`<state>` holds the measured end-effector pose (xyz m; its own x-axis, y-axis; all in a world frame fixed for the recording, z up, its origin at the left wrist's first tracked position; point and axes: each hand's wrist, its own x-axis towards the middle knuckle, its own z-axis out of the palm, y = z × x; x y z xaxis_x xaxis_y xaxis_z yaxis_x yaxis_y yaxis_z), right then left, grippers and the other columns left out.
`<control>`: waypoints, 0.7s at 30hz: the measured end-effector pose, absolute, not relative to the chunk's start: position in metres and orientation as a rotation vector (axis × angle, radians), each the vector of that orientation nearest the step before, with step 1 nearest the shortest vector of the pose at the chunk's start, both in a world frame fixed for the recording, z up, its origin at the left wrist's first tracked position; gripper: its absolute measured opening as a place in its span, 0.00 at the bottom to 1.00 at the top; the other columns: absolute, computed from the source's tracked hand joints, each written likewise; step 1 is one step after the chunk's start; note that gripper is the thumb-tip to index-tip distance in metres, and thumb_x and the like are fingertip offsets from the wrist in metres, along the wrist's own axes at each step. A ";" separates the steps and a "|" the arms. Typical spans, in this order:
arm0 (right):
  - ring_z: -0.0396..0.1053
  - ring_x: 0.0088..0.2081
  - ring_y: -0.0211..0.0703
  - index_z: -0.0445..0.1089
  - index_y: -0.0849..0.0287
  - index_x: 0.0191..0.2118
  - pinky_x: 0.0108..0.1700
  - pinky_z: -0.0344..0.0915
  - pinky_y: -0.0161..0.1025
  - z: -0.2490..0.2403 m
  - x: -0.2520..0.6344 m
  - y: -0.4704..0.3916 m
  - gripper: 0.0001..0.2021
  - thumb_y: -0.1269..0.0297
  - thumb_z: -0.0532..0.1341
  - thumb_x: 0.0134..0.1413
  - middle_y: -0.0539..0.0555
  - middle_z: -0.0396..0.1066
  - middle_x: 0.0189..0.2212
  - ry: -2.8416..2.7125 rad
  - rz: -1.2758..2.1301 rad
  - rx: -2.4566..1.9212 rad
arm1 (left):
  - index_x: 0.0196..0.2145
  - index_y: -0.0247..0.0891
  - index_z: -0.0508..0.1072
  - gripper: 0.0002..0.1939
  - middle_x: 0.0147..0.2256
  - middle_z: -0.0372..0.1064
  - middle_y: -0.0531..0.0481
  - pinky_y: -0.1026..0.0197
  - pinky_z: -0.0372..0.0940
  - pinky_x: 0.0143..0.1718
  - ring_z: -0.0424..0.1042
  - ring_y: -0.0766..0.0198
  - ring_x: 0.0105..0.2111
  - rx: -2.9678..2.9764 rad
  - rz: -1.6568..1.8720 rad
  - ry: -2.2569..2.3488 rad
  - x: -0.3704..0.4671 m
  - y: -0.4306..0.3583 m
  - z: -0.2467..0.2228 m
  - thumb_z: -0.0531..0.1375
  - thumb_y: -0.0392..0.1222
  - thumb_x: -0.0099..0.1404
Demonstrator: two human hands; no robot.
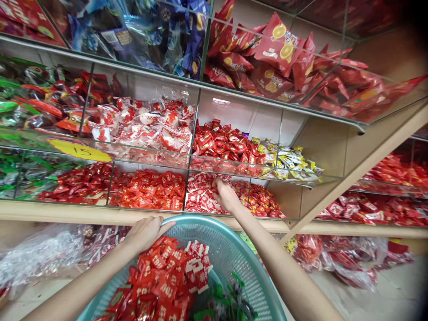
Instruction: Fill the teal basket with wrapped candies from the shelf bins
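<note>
Left hand: the left hand (147, 229) is wrapped over the far left rim of the teal basket (230, 256), a firm hold.
Right hand: the right hand (224, 195) reaches over the wooden shelf edge (83, 214) into the low compartment, fingers curled narrow at the pile; fingertips are hidden, so I cannot tell whether they hold anything.
Red-and-white sweets: the loose red-and-white sweets (200, 191) lie under and left of the right hand; a small cluster of matching packets (197, 267) sits in the basket.
Good reach: loosely cupped fingers and a shallow scoop should suit such small packets better than a hard squeeze; the wrist is best kept low, clear of the transparent panel (230, 167) above.
Good basket hold: keeping the rim near the shelf edge and level should shorten the carry and limit spills.
Basket make: round, apparently plastic, fine mesh wall, smooth thick rim.
Basket load: glossy orange-red packets (160, 276) heap on the left, flat with crimped ends; dark sweets with green wrapper ends (230, 301) lie near right.
Left neighbour: shiny orange-red sweets (150, 189) fill the next compartment.
</note>
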<state>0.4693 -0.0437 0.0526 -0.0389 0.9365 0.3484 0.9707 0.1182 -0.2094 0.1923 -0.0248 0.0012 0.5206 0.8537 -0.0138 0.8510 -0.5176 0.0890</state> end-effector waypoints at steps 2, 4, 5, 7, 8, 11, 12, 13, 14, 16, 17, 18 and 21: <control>0.63 0.37 0.41 0.58 0.60 0.42 0.37 0.55 0.35 0.052 0.470 -0.044 0.14 0.78 0.52 0.49 0.54 0.67 0.35 -2.013 -0.123 -1.836 | 0.35 0.35 0.71 0.31 0.34 0.74 0.36 0.53 0.64 0.38 0.74 0.46 0.38 2.684 0.055 1.485 0.192 -0.025 0.001 0.40 0.63 0.64; 0.63 0.38 0.41 0.58 0.60 0.42 0.39 0.55 0.34 0.050 0.469 -0.045 0.13 0.78 0.52 0.49 0.54 0.67 0.36 -2.014 -0.137 -1.822 | 0.34 0.35 0.71 0.31 0.34 0.74 0.36 0.53 0.63 0.38 0.74 0.46 0.38 2.684 0.072 1.477 0.191 -0.025 0.001 0.39 0.62 0.65; 0.63 0.38 0.41 0.58 0.59 0.42 0.39 0.55 0.34 0.050 0.469 -0.046 0.13 0.78 0.51 0.50 0.54 0.67 0.36 -2.012 -0.146 -1.816 | 0.34 0.35 0.72 0.31 0.34 0.74 0.36 0.53 0.63 0.37 0.74 0.46 0.38 2.675 0.078 1.477 0.191 -0.025 0.001 0.39 0.62 0.65; 0.63 0.39 0.41 0.59 0.59 0.41 0.40 0.55 0.35 0.048 0.468 -0.047 0.11 0.77 0.50 0.52 0.55 0.67 0.37 -2.005 -0.166 -1.804 | 0.34 0.35 0.72 0.31 0.34 0.74 0.36 0.53 0.63 0.37 0.74 0.46 0.38 2.656 0.076 1.483 0.191 -0.025 0.001 0.40 0.62 0.64; 0.63 0.39 0.41 0.59 0.59 0.41 0.41 0.55 0.35 0.048 0.467 -0.048 0.10 0.76 0.50 0.53 0.54 0.67 0.36 -1.999 -0.178 -1.799 | 0.35 0.35 0.72 0.31 0.34 0.74 0.36 0.53 0.63 0.38 0.74 0.46 0.38 2.650 0.070 1.485 0.191 -0.025 0.002 0.40 0.62 0.64; 0.63 0.38 0.41 0.60 0.59 0.40 0.41 0.56 0.35 0.046 0.466 -0.050 0.10 0.75 0.48 0.54 0.54 0.67 0.35 -1.970 -0.217 -1.757 | 0.35 0.35 0.72 0.31 0.34 0.74 0.36 0.53 0.63 0.38 0.74 0.46 0.39 2.639 0.061 1.485 0.192 -0.026 0.004 0.41 0.62 0.64; 0.63 0.37 0.41 0.59 0.59 0.40 0.41 0.56 0.35 0.046 0.466 -0.051 0.09 0.75 0.48 0.54 0.54 0.67 0.35 -1.957 -0.220 -1.734 | 0.35 0.35 0.72 0.31 0.34 0.74 0.36 0.53 0.63 0.38 0.74 0.46 0.39 2.638 0.064 1.484 0.192 -0.026 0.004 0.41 0.62 0.64; 0.63 0.37 0.41 0.59 0.59 0.40 0.40 0.56 0.35 0.045 0.466 -0.052 0.09 0.74 0.48 0.55 0.54 0.67 0.35 -1.944 -0.212 -1.708 | 0.35 0.35 0.72 0.31 0.34 0.74 0.36 0.53 0.63 0.38 0.74 0.46 0.39 2.638 0.067 1.485 0.192 -0.026 0.004 0.40 0.62 0.64; 0.64 0.37 0.41 0.59 0.59 0.40 0.40 0.56 0.35 0.045 0.466 -0.053 0.09 0.74 0.48 0.55 0.54 0.67 0.36 -1.930 -0.192 -1.680 | 0.35 0.35 0.72 0.31 0.34 0.74 0.36 0.53 0.63 0.38 0.74 0.46 0.39 2.641 0.070 1.485 0.193 -0.027 0.004 0.40 0.62 0.65; 0.64 0.35 0.40 0.59 0.58 0.40 0.38 0.57 0.35 0.046 0.466 -0.054 0.08 0.71 0.48 0.55 0.53 0.67 0.36 -1.885 -0.126 -1.626 | 0.35 0.35 0.72 0.31 0.34 0.74 0.35 0.53 0.63 0.38 0.74 0.46 0.39 2.655 0.071 1.489 0.193 -0.027 0.004 0.40 0.61 0.65; 0.64 0.34 0.40 0.58 0.58 0.40 0.37 0.57 0.35 0.047 0.466 -0.054 0.07 0.70 0.49 0.55 0.53 0.67 0.35 -1.850 -0.084 -1.601 | 0.35 0.35 0.72 0.31 0.34 0.74 0.35 0.53 0.63 0.38 0.74 0.46 0.39 2.662 0.067 1.492 0.193 -0.026 0.004 0.40 0.61 0.65; 0.63 0.33 0.39 0.58 0.58 0.39 0.36 0.57 0.34 0.048 0.467 -0.055 0.06 0.69 0.49 0.55 0.52 0.66 0.34 -1.801 -0.039 -1.578 | 0.35 0.35 0.72 0.31 0.34 0.74 0.35 0.52 0.63 0.38 0.74 0.46 0.39 2.669 0.062 1.493 0.193 -0.026 0.004 0.39 0.61 0.65; 0.61 0.28 0.37 0.57 0.57 0.36 0.33 0.58 0.33 0.053 0.469 -0.060 0.04 0.65 0.52 0.54 0.49 0.64 0.29 -1.627 0.101 -1.510 | 0.35 0.35 0.72 0.32 0.33 0.75 0.35 0.52 0.64 0.38 0.74 0.45 0.38 2.671 0.050 1.497 0.193 -0.027 0.004 0.39 0.62 0.65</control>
<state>0.4685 -0.0595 0.0535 0.1352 0.8355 0.5326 0.7631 0.2550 -0.5938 0.1934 -0.0265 0.0041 0.5219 0.8529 -0.0101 0.8503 -0.5193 0.0852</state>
